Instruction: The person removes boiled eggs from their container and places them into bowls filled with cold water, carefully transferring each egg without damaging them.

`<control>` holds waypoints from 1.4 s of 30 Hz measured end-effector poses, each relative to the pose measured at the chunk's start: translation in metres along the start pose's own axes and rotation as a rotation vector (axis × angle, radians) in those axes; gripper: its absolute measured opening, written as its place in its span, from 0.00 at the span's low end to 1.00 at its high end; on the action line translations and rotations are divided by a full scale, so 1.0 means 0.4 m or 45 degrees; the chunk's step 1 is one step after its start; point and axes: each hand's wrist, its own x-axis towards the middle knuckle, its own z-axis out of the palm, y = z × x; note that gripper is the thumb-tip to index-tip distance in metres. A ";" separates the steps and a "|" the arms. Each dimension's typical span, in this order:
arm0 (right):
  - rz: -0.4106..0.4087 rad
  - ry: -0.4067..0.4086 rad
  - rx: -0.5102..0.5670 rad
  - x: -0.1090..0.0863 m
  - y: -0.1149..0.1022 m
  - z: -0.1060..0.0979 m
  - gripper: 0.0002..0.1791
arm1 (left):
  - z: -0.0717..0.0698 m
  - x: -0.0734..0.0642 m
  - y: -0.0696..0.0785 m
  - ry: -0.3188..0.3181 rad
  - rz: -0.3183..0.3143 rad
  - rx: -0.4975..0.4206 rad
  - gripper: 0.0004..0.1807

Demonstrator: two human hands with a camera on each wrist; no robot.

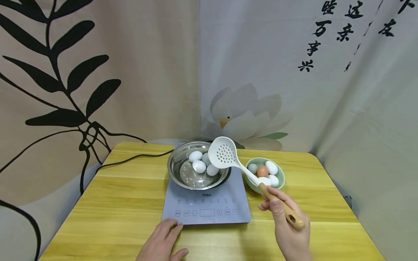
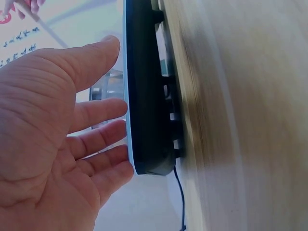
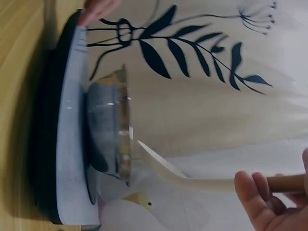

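My right hand [image 1: 290,224] grips the wooden handle of a white perforated skimmer [image 1: 223,154], with the thumb along the handle. Nothing lies on the skimmer's head, which is held above the right rim of a stainless steel bowl [image 1: 176,170]. White eggs [image 1: 199,166] and a greyish-green one sit inside that bowl, partly hidden by the skimmer. The bowl stands on a flat induction cooker [image 1: 205,208]. At the cooker's front left edge, my left hand [image 1: 161,241] rests with fingers extended; in the left wrist view the fingertips [image 2: 118,108] touch the cooker's edge.
Right of the cooker, a pale green bowl [image 1: 249,183] holds several eggs, one of them brown [image 1: 262,171]; the skimmer's neck crosses over its left side. A black cord [image 1: 137,156] runs from the cooker across the wooden table [image 1: 124,217]. Printed curtains [image 1: 156,72] hang behind.
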 end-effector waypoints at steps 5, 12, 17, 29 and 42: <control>-0.419 -0.139 -0.184 0.006 0.045 0.033 0.15 | 0.002 0.002 -0.001 0.022 0.022 0.013 0.37; -0.691 -0.166 -0.359 0.025 0.079 0.075 0.22 | 0.005 0.001 -0.004 0.052 0.034 0.015 0.37; -0.835 -0.209 -0.469 0.038 0.086 0.098 0.25 | 0.006 0.000 -0.004 0.047 0.032 0.018 0.38; -0.966 -0.372 -0.391 0.037 0.092 0.123 0.23 | 0.010 0.000 -0.008 0.088 0.065 0.032 0.38; -0.919 -0.394 -0.365 0.001 0.104 0.149 0.23 | 0.007 0.002 -0.006 0.048 0.036 0.017 0.38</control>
